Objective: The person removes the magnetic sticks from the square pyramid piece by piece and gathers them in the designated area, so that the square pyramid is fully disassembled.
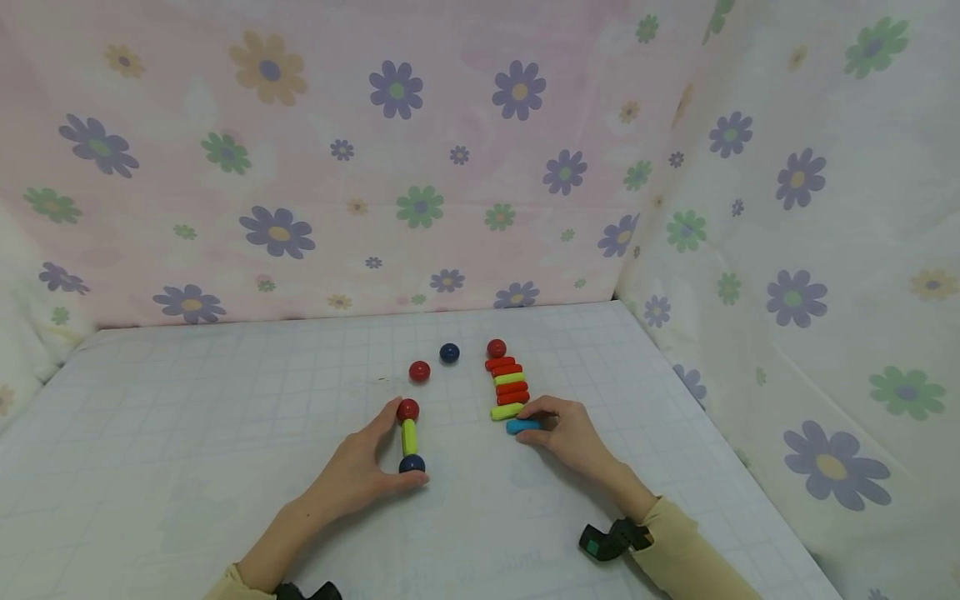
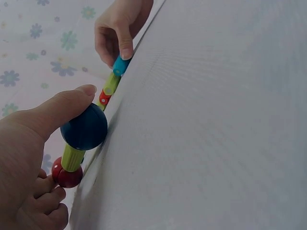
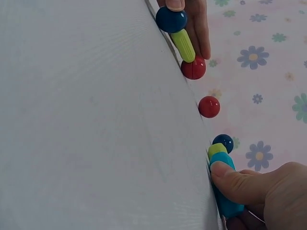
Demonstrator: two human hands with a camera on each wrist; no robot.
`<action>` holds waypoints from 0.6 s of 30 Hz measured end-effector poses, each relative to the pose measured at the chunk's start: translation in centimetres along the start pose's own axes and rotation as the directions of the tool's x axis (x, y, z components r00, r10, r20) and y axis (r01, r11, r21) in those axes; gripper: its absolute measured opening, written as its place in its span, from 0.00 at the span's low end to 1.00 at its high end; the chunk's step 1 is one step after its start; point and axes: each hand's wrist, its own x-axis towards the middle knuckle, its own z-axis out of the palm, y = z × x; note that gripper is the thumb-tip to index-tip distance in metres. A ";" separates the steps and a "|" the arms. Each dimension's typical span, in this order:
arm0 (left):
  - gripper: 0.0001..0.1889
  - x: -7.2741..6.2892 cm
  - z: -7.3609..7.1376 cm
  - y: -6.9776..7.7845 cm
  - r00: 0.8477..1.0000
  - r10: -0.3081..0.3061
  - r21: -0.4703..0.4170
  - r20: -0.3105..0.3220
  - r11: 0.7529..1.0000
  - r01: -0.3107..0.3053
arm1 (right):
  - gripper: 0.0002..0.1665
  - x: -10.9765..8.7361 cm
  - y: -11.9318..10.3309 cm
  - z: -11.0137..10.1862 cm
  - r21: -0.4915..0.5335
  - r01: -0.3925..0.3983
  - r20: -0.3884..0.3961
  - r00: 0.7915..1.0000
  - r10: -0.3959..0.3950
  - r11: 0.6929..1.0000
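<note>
My left hand (image 1: 352,471) spans a short straight piece, thumb on a dark blue ball (image 1: 412,464) and fingers at a red ball (image 1: 408,409). A yellow-green rod (image 1: 408,438) joins these two balls. On the other side, my right hand (image 1: 573,437) pinches a light blue rod (image 1: 519,426) between thumb and fingers, down at the table surface. Just beyond it lies a yellow-green rod (image 1: 506,412), the near end of a column of red and yellow-green rods (image 1: 512,387). In the right wrist view the blue rod (image 3: 223,160) partly hides that yellow-green one.
A loose red ball (image 1: 419,372) and a dark blue ball (image 1: 450,353) lie beyond my left hand. Another red ball (image 1: 497,348) sits at the far end of the rod column. Flowered cloth (image 1: 420,250) stands behind and beside the white table (image 1: 225,433).
</note>
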 end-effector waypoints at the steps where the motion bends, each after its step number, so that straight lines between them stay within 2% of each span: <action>1: 0.60 0.0 0.0 0.0 1.000 -0.001 0.000 0.000 1.000 0.001 | 0.14 0.0 0.0 0.0 0.002 0.010 -0.003 1.000 -0.010 1.000; 10: 0.60 0.0 0.0 0.2 1.000 -0.010 0.005 0.002 1.000 0.010 | 0.14 0.0 0.1 -0.1 0.007 -0.035 -0.018 0.999 0.035 0.999; 18: 0.60 0.0 0.1 0.1 1.000 -0.016 -0.001 0.003 1.000 0.016 | 0.13 0.0 -0.1 -0.4 -0.014 -0.026 -0.009 1.000 0.026 1.000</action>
